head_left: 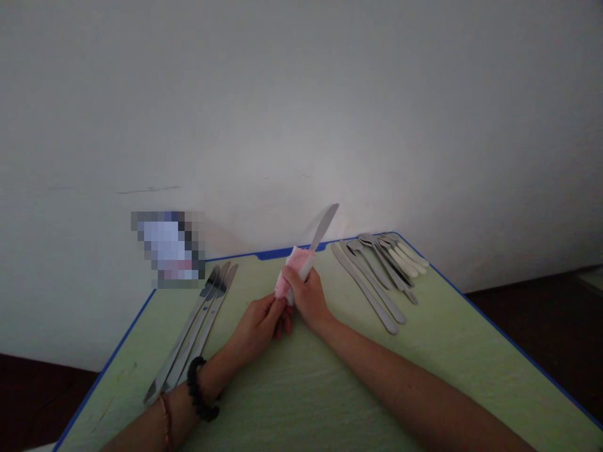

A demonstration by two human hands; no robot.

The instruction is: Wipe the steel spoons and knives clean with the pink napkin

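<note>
A table knife [325, 225] points up and away to the right, its bare blade against the wall. Around its lower part is a folded pink and white cloth [298, 257]. My right hand [308, 296] is closed on the cloth, thumb on top, with the knife inside. Below it, my left hand [264, 319] pinches the lower end of the cloth-covered knife; the handle itself is hidden by cloth and fingers. Three table knives [200, 326] lie side by side to the left, partly behind my left forearm.
On the right of the green table [301, 389] lie two more knives [372, 292], then several spoons and forks [377, 254], some with white handles [407, 257]. A blurred-out phone-like object [167, 248] leans at the back left. The wall [301, 125] stands right behind the table.
</note>
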